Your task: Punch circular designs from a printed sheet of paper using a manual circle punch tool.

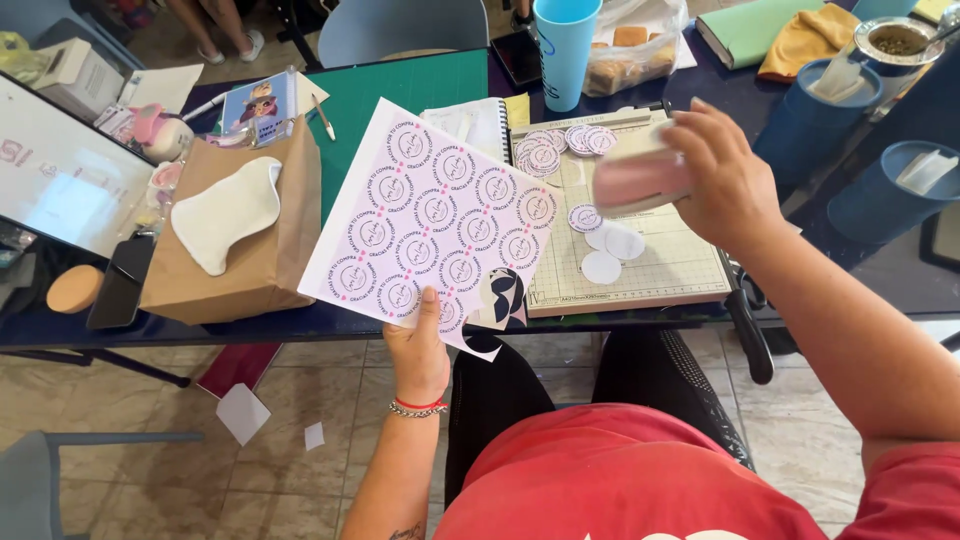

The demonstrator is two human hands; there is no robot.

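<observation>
My left hand (420, 345) pinches the near edge of a white sheet (430, 215) printed with rows of round pink labels; the sheet's near right corner has holes cut out. My right hand (725, 180) holds a pink and white punch tool (640, 180), blurred, above the paper trimmer board (680, 265). Cut round labels lie on the board: a pile (560, 145) at its far side and a few loose ones (605, 245) near the middle.
A brown paper bag (250, 240) with a white cut-out lies at left beside a green cutting mat (390, 90). A teal cup (565, 50), a bag of biscuits (630, 50), blue containers (880, 190) and a tablet (60, 175) crowd the dark table. Paper scraps lie on the tiled floor (245, 412).
</observation>
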